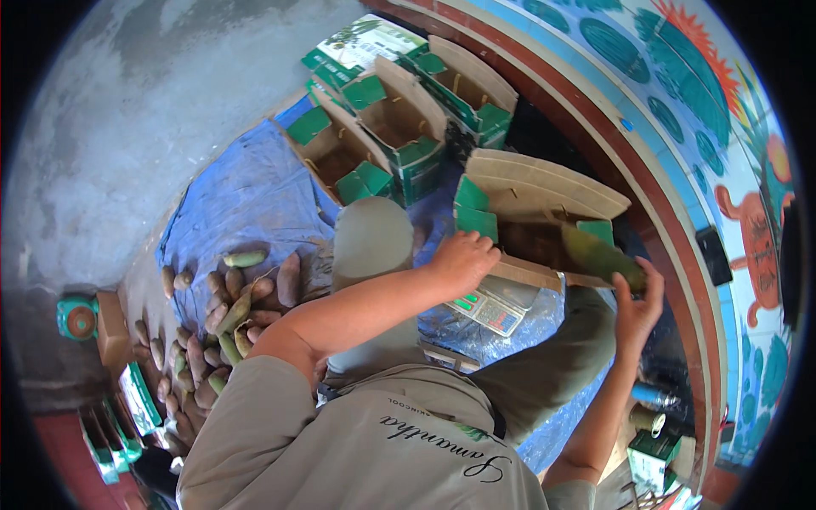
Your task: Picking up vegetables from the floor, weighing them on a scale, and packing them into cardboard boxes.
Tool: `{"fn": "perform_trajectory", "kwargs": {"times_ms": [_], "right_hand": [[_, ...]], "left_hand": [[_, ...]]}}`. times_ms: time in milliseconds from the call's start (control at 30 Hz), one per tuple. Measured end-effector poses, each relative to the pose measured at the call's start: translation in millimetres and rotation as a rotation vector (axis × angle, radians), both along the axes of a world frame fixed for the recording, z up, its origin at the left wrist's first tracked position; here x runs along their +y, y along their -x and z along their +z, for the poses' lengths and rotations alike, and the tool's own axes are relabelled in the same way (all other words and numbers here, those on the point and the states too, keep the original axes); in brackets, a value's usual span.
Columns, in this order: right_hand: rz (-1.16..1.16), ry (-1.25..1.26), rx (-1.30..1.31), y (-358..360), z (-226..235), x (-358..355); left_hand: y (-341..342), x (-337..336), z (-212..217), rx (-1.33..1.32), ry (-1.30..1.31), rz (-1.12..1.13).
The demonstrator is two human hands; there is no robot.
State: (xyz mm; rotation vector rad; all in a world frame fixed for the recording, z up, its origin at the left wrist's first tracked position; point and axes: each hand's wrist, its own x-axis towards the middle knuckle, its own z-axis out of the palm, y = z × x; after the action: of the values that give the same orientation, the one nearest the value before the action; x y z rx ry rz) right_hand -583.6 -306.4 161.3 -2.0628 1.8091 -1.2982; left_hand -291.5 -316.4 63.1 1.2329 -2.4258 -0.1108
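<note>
My right hand grips the end of a long green fruit, slightly blurred, which slants into an open cardboard box with green inner flaps. My left hand is closed over the box's near left edge, beside a green flap. The box rests on a digital scale whose green display and keypad show below its near side. What lies deep inside the box is in shadow. My knees are on either side of the scale.
Several open green-and-brown boxes stand in a row ahead. Long brown and green produce lies heaped on a blue tarp to the left. A painted wall with a ledge curves along the right. A can stands at the lower right.
</note>
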Motion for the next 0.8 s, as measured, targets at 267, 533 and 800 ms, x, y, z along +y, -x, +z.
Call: {"fn": "perform_trajectory", "kwargs": {"times_ms": [267, 533, 800], "right_hand": [[0.143, -0.237, 0.328, -45.2, -52.6, -48.0], [-0.058, 0.001, 0.140, 13.3, -53.5, -21.4], [-0.592, -0.057, 0.173, 152.4, -137.4, 143.9]], "left_hand": [[5.5, -2.6, -2.1, -0.005, -0.011, 0.020], [6.3, -3.4, -4.9, -0.020, -0.032, 0.037], [7.5, -5.8, -6.4, -0.011, -0.036, 0.035]]}}
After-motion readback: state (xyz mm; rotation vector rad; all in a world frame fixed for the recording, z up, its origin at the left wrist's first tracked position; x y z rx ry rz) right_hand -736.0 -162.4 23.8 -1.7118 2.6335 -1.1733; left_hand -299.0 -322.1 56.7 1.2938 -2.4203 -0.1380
